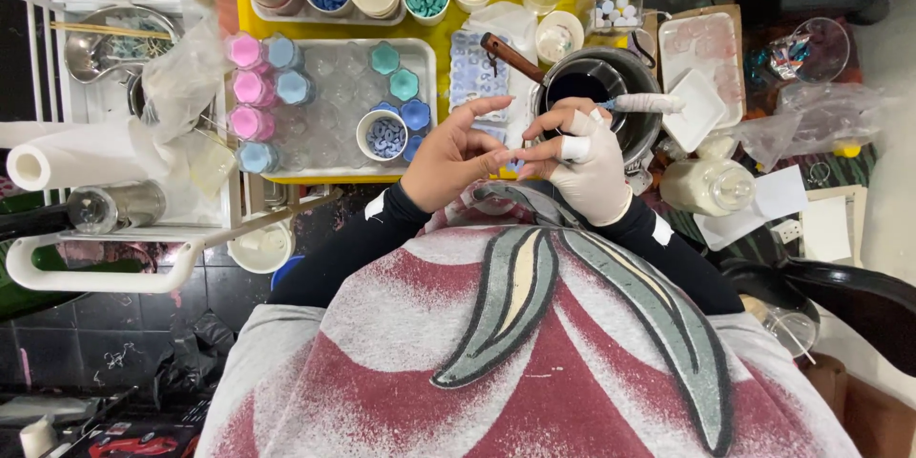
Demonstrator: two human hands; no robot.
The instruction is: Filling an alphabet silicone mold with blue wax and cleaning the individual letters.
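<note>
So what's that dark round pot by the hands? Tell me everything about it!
The dark pot is round and looks like metal, with a grey rim and very dark blue-black liquid inside. It sits upright on the crowded table, just beyond the right hand, which wears a pale glove. A brown-handled tool leans over its left rim, and a white-wrapped stick held in the right hand lies across its opening. A white tray sits beside it on the right.

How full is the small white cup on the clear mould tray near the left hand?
Partly full: the white cup stands upright with blue flower-shaped pieces covering its bottom.
</note>
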